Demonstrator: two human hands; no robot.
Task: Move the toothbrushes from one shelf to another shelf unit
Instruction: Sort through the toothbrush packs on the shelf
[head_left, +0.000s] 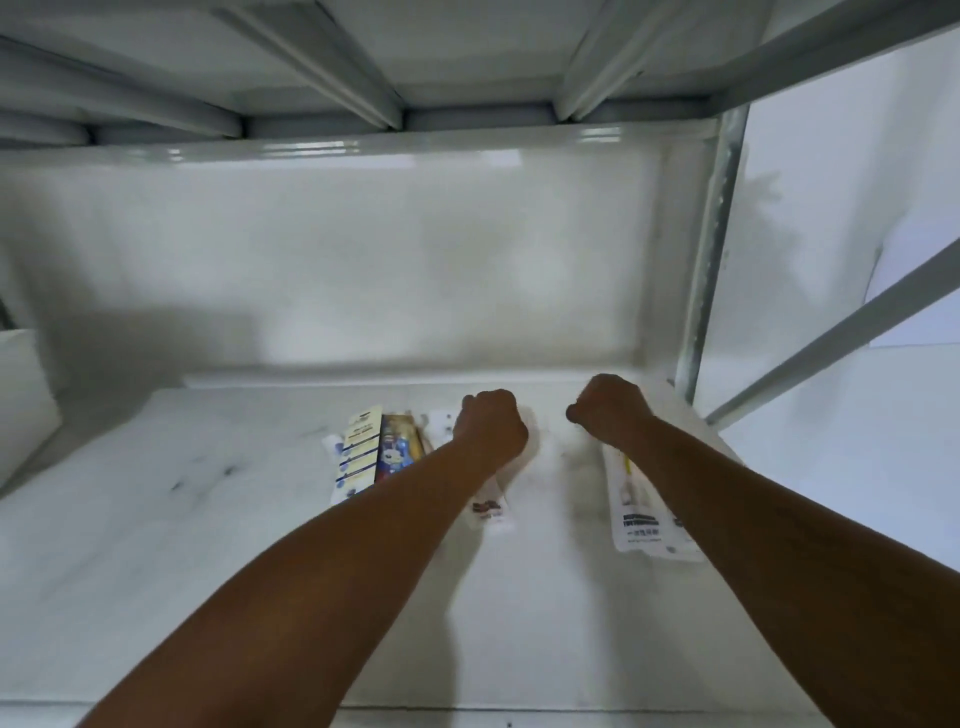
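White-packaged toothbrushes (641, 512) lie under the curled left hand (491, 423) and right hand (610, 410); grip unclear

Toothbrush packs (363, 452) lie on the shelf (208, 545) (left of another pack (641, 509), well apart).

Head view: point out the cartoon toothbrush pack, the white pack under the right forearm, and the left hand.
cartoon toothbrush pack (393, 453), head view, printed front
white pack (640, 512), head view, lower printed end
left hand (491, 423), head view, back of hand
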